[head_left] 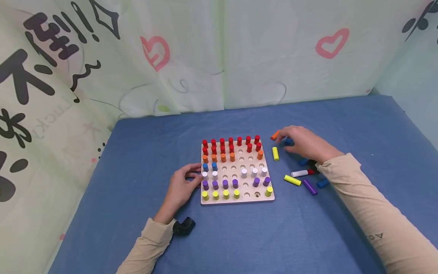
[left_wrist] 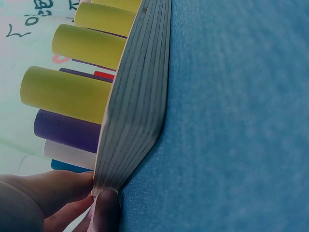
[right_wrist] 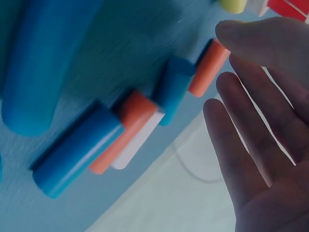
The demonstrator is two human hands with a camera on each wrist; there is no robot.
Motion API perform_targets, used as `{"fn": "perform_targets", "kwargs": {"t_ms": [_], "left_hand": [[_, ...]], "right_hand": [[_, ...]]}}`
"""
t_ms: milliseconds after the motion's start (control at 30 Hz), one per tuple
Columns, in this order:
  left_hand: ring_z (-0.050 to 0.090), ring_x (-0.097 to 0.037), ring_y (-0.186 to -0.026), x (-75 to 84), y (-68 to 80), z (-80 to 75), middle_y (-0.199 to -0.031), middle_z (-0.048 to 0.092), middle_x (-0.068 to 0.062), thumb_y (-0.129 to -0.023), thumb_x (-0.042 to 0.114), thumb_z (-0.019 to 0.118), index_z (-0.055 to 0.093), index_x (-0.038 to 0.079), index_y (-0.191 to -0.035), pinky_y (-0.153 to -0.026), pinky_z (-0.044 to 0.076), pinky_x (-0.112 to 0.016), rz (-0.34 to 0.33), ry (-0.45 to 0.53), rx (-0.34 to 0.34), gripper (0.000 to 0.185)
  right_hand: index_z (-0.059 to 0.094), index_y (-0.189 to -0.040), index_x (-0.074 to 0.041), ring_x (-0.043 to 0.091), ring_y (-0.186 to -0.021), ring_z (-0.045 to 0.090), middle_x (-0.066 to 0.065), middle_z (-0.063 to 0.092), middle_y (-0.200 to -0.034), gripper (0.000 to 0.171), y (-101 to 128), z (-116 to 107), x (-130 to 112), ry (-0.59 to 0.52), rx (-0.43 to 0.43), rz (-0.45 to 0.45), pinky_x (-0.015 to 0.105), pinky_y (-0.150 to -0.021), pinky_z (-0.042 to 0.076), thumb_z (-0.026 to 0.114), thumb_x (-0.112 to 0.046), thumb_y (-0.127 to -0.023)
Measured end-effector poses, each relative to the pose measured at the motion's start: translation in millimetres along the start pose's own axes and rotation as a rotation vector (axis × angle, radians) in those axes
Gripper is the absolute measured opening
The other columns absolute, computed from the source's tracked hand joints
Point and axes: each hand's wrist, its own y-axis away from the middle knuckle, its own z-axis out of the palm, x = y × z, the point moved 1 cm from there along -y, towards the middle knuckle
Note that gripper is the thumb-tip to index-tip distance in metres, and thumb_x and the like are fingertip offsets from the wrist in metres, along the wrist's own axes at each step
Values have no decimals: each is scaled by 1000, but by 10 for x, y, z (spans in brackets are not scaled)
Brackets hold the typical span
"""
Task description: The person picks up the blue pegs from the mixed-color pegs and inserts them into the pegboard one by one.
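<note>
Pegs lie loose right of the board (head_left: 237,199) on the blue worktop; the right hand (head_left: 302,143), fingers straight, reaches over a blue peg (head_left: 289,141). The left hand (head_left: 181,186) pinches the board's left edge. Next move likely calls for closing on one peg.

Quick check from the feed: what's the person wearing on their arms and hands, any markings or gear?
Both hands, left and right, are bare. Long beige sleeves reach the wrists; the right one bears small dark lettering. A black device sits at the left wrist.
</note>
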Motion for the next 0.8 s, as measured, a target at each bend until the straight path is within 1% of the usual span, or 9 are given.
{"fn": "perform_targets", "kwargs": {"t_ms": [133,300,567,700,800], "left_hand": [[65,-18,-98,-6,-7,5,-122,68,-6,-93,14,70,64,10,-130,-78,58,-31,3,-12,6,38],[66,-18,-98,-7,-15,7,-123,67,-6,-92,13,70,64,10,-129,-79,58,-33,6,-18,6,38],[66,-19,-98,-1,-17,10,-123,67,-7,-92,13,70,64,10,-129,-78,58,-31,11,-15,4,38],[66,-19,-96,-14,-14,12,-122,67,-9,-92,11,70,64,7,-129,-76,58,-30,31,-24,12,37],[66,-18,-96,-16,-12,12,-122,67,-9,-92,11,70,64,7,-129,-76,58,-30,34,-19,11,37]], "right_hand": [[69,-110,-2,39,-115,56,21,65,-120,29,-6,3,39,41,0,19,56,-96,49,74,5,-83],[69,-108,-1,39,-111,56,22,64,-119,27,-17,19,92,82,11,25,56,-95,49,73,8,-82],[70,-106,-2,36,-104,57,22,64,-116,26,-37,33,156,96,32,17,53,-91,51,72,8,-82],[70,-107,-1,35,-102,57,21,65,-114,25,-49,40,167,93,26,10,52,-89,52,71,8,-83],[70,-108,1,35,-102,58,20,66,-111,25,-54,44,183,85,18,2,52,-89,52,70,9,-84]]}}
